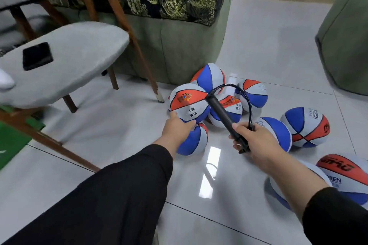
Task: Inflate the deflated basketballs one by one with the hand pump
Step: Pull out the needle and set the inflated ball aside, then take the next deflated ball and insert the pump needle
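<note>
Showing ball cluster on floor, top basketball under left hand, fingers cupping its near side; hand pump to its right, long axis slanting up-left toward ball, right hand wrapped round lower end; hose looping back to right hand, needle unseen

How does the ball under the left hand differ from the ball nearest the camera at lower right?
The held ball sits atop the pile, looks round, and the left hand grips it; the nearest ball lies on the floor untouched, looks flattened, and is partly hidden by the right forearm. Both have red, white and blue panels.
</note>
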A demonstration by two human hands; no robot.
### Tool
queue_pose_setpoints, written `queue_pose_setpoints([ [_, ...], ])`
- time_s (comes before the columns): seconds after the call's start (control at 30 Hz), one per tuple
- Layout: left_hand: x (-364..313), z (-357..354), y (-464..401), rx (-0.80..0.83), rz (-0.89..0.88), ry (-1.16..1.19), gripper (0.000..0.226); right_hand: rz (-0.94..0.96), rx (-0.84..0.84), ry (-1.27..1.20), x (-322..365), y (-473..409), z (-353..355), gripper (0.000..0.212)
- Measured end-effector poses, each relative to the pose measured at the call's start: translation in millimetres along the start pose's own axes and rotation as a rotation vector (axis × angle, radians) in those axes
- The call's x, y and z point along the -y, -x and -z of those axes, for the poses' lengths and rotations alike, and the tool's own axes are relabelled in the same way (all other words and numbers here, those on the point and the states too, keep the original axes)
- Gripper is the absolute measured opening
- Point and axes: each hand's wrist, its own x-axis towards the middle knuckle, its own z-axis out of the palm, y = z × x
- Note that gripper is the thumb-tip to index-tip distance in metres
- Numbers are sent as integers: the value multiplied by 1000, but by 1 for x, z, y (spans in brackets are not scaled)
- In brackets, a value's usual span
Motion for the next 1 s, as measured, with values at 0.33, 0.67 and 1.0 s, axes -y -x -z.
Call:
queue_pose_setpoints([
  [0.33, -31, -48, -75, -123, 170, -45, 86, -45, -103, -48, -22, -62, 51, 32],
  [0.67, -31, -47, -66, -266, -45, -352, 42, -37, -132, -114, -12, -60, 55, 32],
  [1.0, -94, 16, 6, -287, -180, -103, 48, 163, -166, -70, 54, -12, 46, 23],
])
